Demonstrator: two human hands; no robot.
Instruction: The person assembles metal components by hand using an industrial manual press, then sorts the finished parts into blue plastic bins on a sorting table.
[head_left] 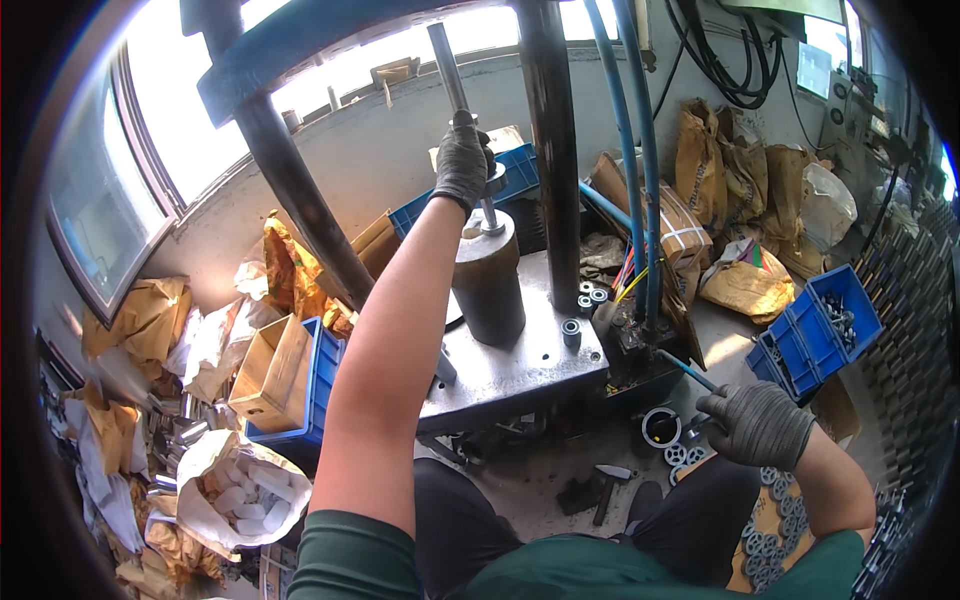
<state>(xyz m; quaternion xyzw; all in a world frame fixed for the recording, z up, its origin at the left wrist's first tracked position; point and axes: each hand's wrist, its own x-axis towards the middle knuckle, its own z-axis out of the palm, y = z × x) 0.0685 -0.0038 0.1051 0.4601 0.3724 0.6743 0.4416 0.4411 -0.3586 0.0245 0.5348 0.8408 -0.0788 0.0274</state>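
My left hand (463,165), in a grey glove, is closed around a slanting metal rod (447,65) above the press table. A round metal collar (496,181) shows just below its fingers, and the palm side is hidden. Under it, a thick dark steel cylinder (490,295) stands upright on the metal press table (540,375). At the right, my gloved right hand (755,425) is closed on the end of a blue lever (686,369). Small ringed metal bushings (571,333) stand on the table's right side.
Dark press columns (553,150) and blue hoses (650,180) rise around the table. A hammer (608,492) and several metal rings (676,455) lie below. Blue crates (830,325) stand right; a sack of white pieces (245,490) and a wooden box (272,375) stand left.
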